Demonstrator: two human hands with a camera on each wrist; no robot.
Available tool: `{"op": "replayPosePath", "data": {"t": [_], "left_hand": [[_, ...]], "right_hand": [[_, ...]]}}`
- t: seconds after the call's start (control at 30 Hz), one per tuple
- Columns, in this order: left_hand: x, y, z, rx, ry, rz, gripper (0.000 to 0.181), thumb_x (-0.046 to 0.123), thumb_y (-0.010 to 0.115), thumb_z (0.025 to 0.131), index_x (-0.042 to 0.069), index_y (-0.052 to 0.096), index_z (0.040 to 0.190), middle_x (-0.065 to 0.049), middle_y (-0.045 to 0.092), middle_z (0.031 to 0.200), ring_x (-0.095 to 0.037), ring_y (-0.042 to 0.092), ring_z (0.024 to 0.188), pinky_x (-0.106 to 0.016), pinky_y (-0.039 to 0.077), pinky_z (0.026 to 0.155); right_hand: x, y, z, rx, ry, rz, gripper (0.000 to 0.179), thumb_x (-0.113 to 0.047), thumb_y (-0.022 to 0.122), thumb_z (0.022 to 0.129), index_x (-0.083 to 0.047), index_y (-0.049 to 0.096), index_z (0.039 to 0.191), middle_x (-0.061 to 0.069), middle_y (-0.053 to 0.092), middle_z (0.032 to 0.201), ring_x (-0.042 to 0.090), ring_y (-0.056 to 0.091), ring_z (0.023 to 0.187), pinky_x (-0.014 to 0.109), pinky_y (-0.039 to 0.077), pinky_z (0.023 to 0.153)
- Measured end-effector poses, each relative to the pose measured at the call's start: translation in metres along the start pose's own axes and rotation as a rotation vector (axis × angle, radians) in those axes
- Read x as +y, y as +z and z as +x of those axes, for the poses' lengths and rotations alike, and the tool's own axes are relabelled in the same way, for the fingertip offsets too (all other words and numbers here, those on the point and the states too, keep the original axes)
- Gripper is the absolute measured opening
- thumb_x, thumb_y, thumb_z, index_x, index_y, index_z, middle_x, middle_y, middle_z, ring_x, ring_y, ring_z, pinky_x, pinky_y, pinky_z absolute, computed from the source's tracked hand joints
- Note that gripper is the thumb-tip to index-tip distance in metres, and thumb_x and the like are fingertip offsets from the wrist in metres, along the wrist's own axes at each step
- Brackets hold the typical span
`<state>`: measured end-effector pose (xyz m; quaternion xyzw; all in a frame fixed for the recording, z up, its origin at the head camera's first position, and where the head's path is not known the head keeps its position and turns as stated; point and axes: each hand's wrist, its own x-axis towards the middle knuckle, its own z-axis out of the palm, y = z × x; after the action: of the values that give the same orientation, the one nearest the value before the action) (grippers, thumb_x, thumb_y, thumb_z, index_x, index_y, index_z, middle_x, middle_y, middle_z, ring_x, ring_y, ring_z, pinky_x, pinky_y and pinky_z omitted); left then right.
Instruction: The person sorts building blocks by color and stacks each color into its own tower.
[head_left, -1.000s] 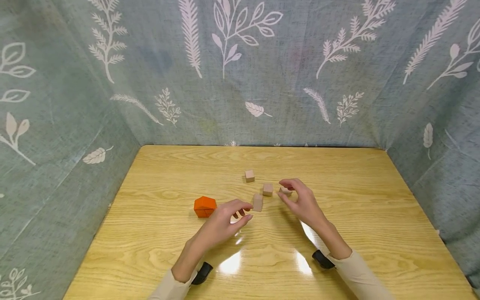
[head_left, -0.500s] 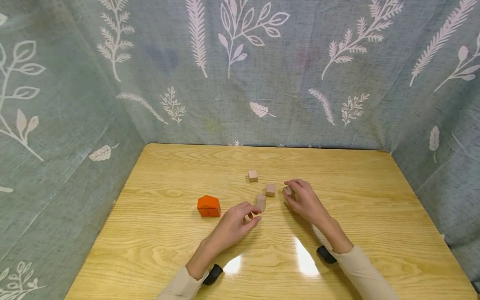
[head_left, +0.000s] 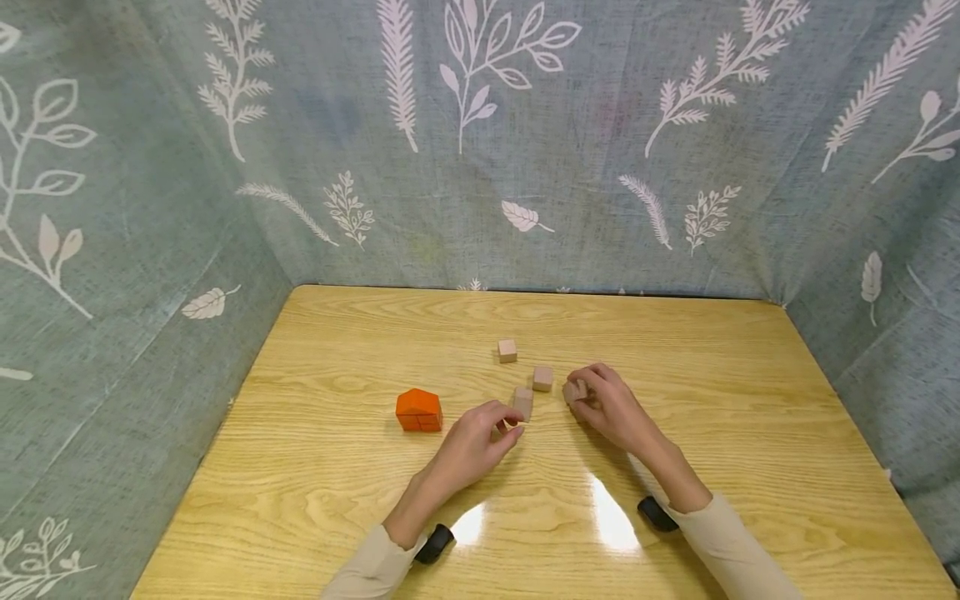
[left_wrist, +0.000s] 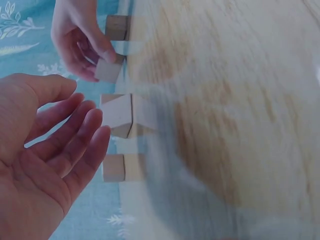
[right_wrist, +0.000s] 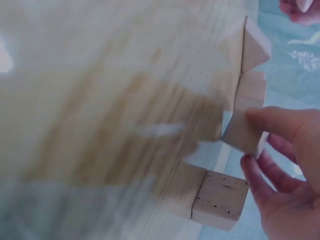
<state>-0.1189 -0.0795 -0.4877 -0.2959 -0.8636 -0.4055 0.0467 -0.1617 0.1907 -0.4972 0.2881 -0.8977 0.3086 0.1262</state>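
With thumb and fingertips, my right hand [head_left: 609,410] pinches a small plain wooden block [right_wrist: 242,133] at the right of the group. A wooden cube [head_left: 543,378] sits just left of it. My left hand [head_left: 478,437] hovers with relaxed, slightly bent fingers, its fingertips right by a wooden triangular block [head_left: 522,402]; the left wrist view shows its palm holding nothing. Beside the right fingers in the right wrist view lies another wooden block [right_wrist: 220,197] with dark specks, hidden behind the hand in the head view.
Farther back stands another wooden cube [head_left: 507,351]. An orange house-shaped piece [head_left: 418,411] with line markings is left of the left hand. The wood-grain table [head_left: 337,500] meets a leaf-patterned cloth [head_left: 420,208] at the back and sides.
My right hand has closed its fingertips on the wooden block and drawn slightly toward me. The left hand has come a little right, to the triangular block. The head view has shifted slightly.
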Motion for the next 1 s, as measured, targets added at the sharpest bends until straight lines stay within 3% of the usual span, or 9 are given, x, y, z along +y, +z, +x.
{"op": "replayPosePath", "data": {"t": [0.17,0.37,0.6,0.77,1.0], "left_hand": [[-0.002,0.003,0.000,-0.007,-0.007,-0.022,0.014,0.010,0.072,0.098,0.001,0.074,0.109,-0.005,0.072,0.101,-0.013,0.066,0.083,-0.025,0.057,0.071],[-0.004,0.008,0.002,-0.011,0.008,-0.073,0.015,0.007,0.073,0.097,-0.001,0.073,0.110,-0.009,0.072,0.101,-0.014,0.066,0.083,-0.022,0.056,0.071],[-0.001,0.015,0.003,-0.050,-0.005,-0.118,0.020,0.006,0.072,0.097,-0.002,0.070,0.115,-0.012,0.071,0.106,-0.015,0.067,0.086,-0.024,0.057,0.072],[0.003,0.019,0.006,-0.082,-0.018,-0.123,0.023,0.007,0.074,0.096,-0.001,0.069,0.117,-0.011,0.070,0.110,-0.020,0.068,0.090,-0.027,0.058,0.075],[0.007,0.025,0.010,-0.116,-0.030,-0.123,0.029,0.008,0.077,0.094,-0.002,0.068,0.120,-0.012,0.070,0.108,-0.022,0.066,0.091,-0.026,0.056,0.077]], "right_hand": [[-0.005,-0.001,-0.008,-0.023,0.013,0.041,0.034,0.000,0.082,0.086,0.001,0.066,0.116,0.012,0.064,0.103,0.022,0.063,0.084,0.037,0.058,0.069],[-0.009,-0.001,-0.017,-0.024,0.011,0.100,0.033,0.000,0.082,0.086,0.001,0.065,0.114,0.009,0.066,0.101,0.020,0.063,0.086,0.037,0.059,0.070],[-0.012,0.003,-0.027,-0.059,0.008,0.288,0.033,0.008,0.078,0.087,0.003,0.063,0.116,0.010,0.067,0.107,0.025,0.067,0.097,0.040,0.061,0.079],[-0.016,0.005,-0.033,-0.091,0.038,0.367,0.031,0.006,0.076,0.090,0.002,0.062,0.116,0.012,0.068,0.109,0.028,0.069,0.100,0.041,0.061,0.084],[-0.024,0.003,-0.037,-0.153,0.076,0.365,0.027,0.000,0.076,0.093,-0.002,0.062,0.116,0.008,0.069,0.111,0.026,0.070,0.106,0.041,0.059,0.091]]}}
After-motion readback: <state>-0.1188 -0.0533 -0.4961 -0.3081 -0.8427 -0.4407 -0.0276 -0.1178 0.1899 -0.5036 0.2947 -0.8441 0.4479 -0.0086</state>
